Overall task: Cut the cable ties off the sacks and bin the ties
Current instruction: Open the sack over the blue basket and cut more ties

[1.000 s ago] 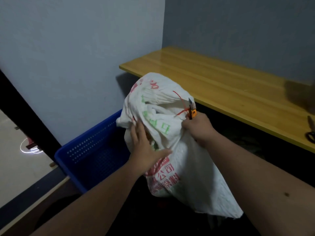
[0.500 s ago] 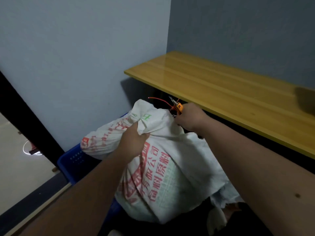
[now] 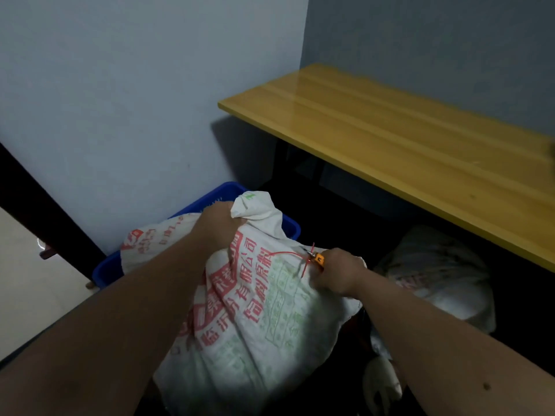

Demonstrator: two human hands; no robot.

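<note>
Gripping w/ both hands: my left hand is bunched round the gathered neck of a white woven plastic sack w/ red and green printed characters, fingers curled tight into the fabric. My right hand is closed round a small orange-handled cutter, blade tip poking out toward a thin red cable tie lying across the sack's top, approx. at the blade. Can't tell if the tie is cut. Sack leans over the rim of a blue perforated plastic crate by the grey wall. Second pale sack sits on the dark floor at right, under a long yellow wooden bench.
</note>
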